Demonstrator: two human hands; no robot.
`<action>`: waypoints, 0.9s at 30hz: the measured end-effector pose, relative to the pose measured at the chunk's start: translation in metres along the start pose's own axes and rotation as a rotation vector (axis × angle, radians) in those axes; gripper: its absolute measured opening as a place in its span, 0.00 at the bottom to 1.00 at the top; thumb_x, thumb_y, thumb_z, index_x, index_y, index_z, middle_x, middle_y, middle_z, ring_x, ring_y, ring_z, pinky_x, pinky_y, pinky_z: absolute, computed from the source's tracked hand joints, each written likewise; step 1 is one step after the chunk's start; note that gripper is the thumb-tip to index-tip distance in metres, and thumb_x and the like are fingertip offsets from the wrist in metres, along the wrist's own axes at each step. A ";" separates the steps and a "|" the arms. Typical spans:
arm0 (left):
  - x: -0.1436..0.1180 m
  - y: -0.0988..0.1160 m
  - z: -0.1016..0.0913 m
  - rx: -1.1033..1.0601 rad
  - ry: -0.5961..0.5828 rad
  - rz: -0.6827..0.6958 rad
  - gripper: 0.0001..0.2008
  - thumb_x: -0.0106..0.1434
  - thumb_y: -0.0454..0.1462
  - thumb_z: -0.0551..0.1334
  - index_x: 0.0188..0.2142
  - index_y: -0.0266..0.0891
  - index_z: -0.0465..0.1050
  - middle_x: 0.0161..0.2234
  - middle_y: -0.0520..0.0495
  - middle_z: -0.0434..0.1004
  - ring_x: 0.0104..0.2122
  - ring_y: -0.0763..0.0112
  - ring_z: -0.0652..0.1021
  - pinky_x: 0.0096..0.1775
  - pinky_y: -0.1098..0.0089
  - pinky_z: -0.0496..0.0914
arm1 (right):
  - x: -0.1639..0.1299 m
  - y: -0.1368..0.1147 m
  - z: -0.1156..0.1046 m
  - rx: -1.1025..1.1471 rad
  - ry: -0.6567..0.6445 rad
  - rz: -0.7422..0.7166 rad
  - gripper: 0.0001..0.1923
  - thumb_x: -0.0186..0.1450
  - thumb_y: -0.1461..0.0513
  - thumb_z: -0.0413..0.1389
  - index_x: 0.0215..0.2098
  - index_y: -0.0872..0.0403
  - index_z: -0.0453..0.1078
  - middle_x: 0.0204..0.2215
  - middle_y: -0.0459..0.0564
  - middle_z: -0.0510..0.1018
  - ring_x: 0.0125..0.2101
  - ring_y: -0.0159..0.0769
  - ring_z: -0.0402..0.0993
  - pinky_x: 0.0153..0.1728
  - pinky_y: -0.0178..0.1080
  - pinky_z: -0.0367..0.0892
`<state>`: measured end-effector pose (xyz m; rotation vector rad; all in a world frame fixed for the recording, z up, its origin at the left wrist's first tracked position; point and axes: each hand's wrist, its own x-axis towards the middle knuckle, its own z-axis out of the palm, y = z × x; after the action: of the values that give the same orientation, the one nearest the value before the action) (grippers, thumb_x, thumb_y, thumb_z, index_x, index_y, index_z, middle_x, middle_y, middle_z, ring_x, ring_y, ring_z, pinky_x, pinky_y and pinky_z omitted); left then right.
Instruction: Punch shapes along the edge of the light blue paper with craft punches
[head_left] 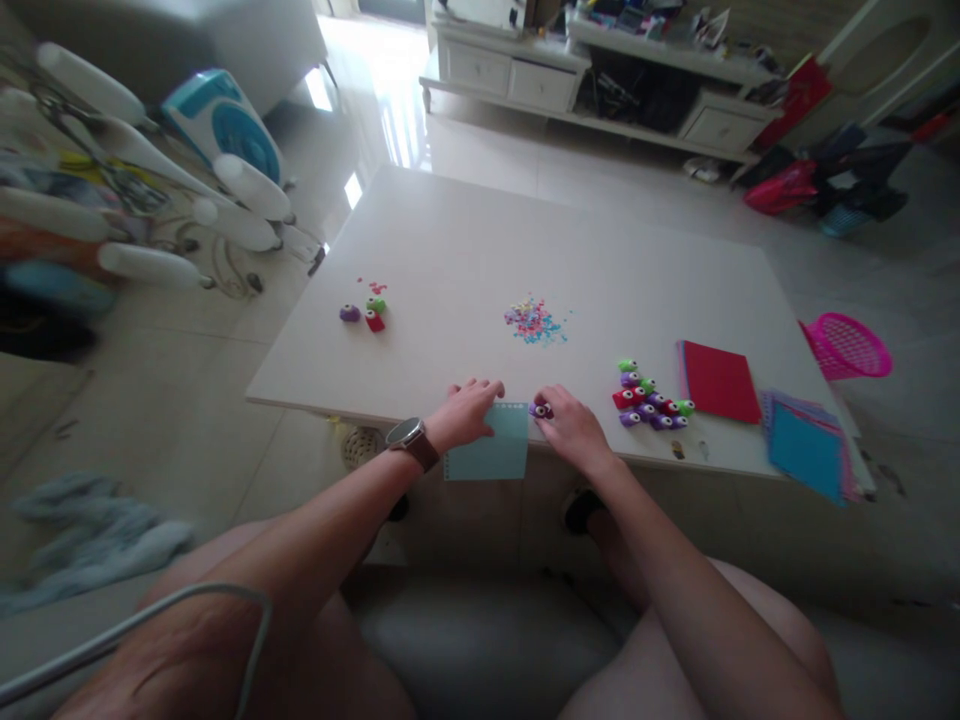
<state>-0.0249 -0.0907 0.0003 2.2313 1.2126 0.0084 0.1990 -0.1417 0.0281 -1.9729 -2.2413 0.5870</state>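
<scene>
A light blue sheet of paper (499,450) reaches over the near edge of the table, with small punched holes along its top and left sides. My left hand (472,408) is over the sheet's upper left part, fingers apart, wearing a watch at the wrist. At the sheet's upper right corner, my right hand (568,420) has its fingers closed on a small purple craft punch (538,410). Whether the punch's slot is around the paper, I cannot tell. Farther up the table lies a pile of colourful paper confetti (534,322).
Several purple, red and green punches (651,403) cluster at right, near red paper (720,382) and blue sheets (806,450). At left stand a purple punch (349,313), a green one (376,304) and a red one (374,321). A pink basket (851,345) is beyond the table's right edge.
</scene>
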 end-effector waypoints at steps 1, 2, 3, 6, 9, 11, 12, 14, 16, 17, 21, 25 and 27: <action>0.000 0.000 0.000 0.000 0.001 0.002 0.30 0.58 0.35 0.75 0.57 0.46 0.67 0.56 0.43 0.78 0.57 0.51 0.73 0.53 0.55 0.64 | 0.000 0.000 0.000 -0.003 -0.004 -0.001 0.05 0.72 0.65 0.57 0.46 0.49 0.70 0.46 0.49 0.78 0.43 0.40 0.75 0.39 0.39 0.62; 0.000 -0.001 0.001 0.000 0.001 0.004 0.30 0.58 0.35 0.75 0.57 0.46 0.67 0.56 0.43 0.78 0.57 0.51 0.73 0.53 0.55 0.64 | 0.000 -0.001 0.000 -0.008 -0.009 -0.002 0.05 0.72 0.65 0.57 0.46 0.49 0.70 0.47 0.49 0.78 0.43 0.41 0.75 0.39 0.39 0.62; 0.000 -0.001 0.001 -0.001 0.001 0.004 0.31 0.58 0.35 0.75 0.57 0.46 0.67 0.56 0.43 0.78 0.57 0.50 0.73 0.54 0.55 0.64 | -0.001 -0.002 0.000 -0.014 -0.013 -0.002 0.06 0.72 0.65 0.57 0.46 0.49 0.70 0.47 0.49 0.78 0.43 0.41 0.75 0.39 0.39 0.62; 0.000 -0.001 0.001 -0.001 -0.002 0.006 0.31 0.58 0.36 0.76 0.58 0.47 0.67 0.56 0.43 0.78 0.57 0.50 0.73 0.54 0.54 0.64 | -0.001 -0.003 -0.001 -0.033 -0.021 0.002 0.06 0.73 0.65 0.56 0.47 0.49 0.70 0.48 0.49 0.78 0.43 0.41 0.75 0.39 0.39 0.62; 0.000 -0.001 0.001 0.002 -0.003 0.010 0.31 0.58 0.36 0.75 0.58 0.46 0.68 0.56 0.43 0.78 0.57 0.50 0.73 0.54 0.54 0.64 | -0.001 -0.005 -0.002 -0.052 -0.021 0.019 0.06 0.73 0.65 0.56 0.47 0.49 0.71 0.48 0.49 0.78 0.42 0.41 0.75 0.38 0.40 0.61; 0.000 -0.001 0.001 0.005 -0.003 0.013 0.30 0.59 0.36 0.75 0.58 0.46 0.68 0.56 0.43 0.78 0.57 0.50 0.73 0.54 0.55 0.64 | -0.002 -0.005 -0.002 -0.060 -0.022 0.027 0.06 0.73 0.64 0.57 0.47 0.49 0.71 0.48 0.49 0.78 0.42 0.41 0.75 0.37 0.40 0.61; 0.000 -0.001 0.001 0.007 -0.002 0.013 0.30 0.59 0.36 0.75 0.58 0.46 0.67 0.56 0.43 0.78 0.57 0.51 0.73 0.53 0.55 0.64 | -0.001 -0.005 -0.002 -0.060 -0.022 0.028 0.06 0.73 0.64 0.57 0.47 0.49 0.72 0.48 0.49 0.78 0.41 0.41 0.75 0.37 0.40 0.61; 0.000 -0.002 0.002 0.013 -0.001 0.015 0.30 0.59 0.36 0.75 0.58 0.46 0.67 0.57 0.43 0.78 0.58 0.51 0.73 0.54 0.55 0.64 | -0.001 -0.005 -0.001 -0.057 -0.022 0.023 0.06 0.73 0.64 0.57 0.47 0.49 0.72 0.48 0.49 0.78 0.41 0.40 0.75 0.37 0.40 0.61; 0.000 -0.002 0.002 0.019 -0.002 0.016 0.30 0.59 0.36 0.75 0.58 0.47 0.67 0.58 0.43 0.77 0.58 0.52 0.73 0.54 0.56 0.64 | -0.001 -0.004 -0.001 -0.050 -0.015 0.019 0.06 0.73 0.64 0.57 0.47 0.49 0.72 0.47 0.49 0.78 0.41 0.40 0.75 0.37 0.39 0.61; 0.000 -0.002 0.002 0.021 -0.003 0.018 0.30 0.59 0.36 0.74 0.58 0.47 0.66 0.58 0.43 0.77 0.58 0.52 0.73 0.54 0.56 0.64 | -0.001 -0.004 -0.001 -0.046 -0.010 0.018 0.06 0.72 0.64 0.57 0.46 0.49 0.72 0.47 0.49 0.78 0.41 0.40 0.75 0.37 0.39 0.60; 0.001 -0.003 0.003 0.025 -0.001 0.021 0.30 0.60 0.36 0.74 0.58 0.47 0.66 0.57 0.44 0.77 0.57 0.52 0.73 0.54 0.55 0.64 | -0.001 -0.002 -0.001 -0.033 0.011 0.016 0.05 0.72 0.64 0.58 0.45 0.49 0.71 0.46 0.48 0.78 0.41 0.40 0.75 0.36 0.39 0.59; 0.001 -0.004 0.004 0.032 0.000 0.016 0.31 0.60 0.36 0.75 0.59 0.47 0.66 0.58 0.43 0.77 0.58 0.51 0.73 0.54 0.55 0.64 | -0.001 -0.002 0.001 -0.041 0.007 0.011 0.05 0.72 0.64 0.59 0.45 0.49 0.71 0.46 0.48 0.78 0.40 0.40 0.75 0.35 0.39 0.58; 0.001 -0.003 0.003 0.038 0.000 0.018 0.31 0.60 0.36 0.75 0.59 0.47 0.66 0.58 0.43 0.77 0.58 0.51 0.73 0.54 0.55 0.64 | -0.001 -0.002 0.002 -0.045 0.005 0.008 0.05 0.72 0.64 0.59 0.46 0.49 0.71 0.46 0.48 0.78 0.40 0.40 0.75 0.35 0.39 0.58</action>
<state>-0.0255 -0.0904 -0.0043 2.2748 1.2022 -0.0070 0.1969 -0.1434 0.0275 -2.0029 -2.2642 0.5368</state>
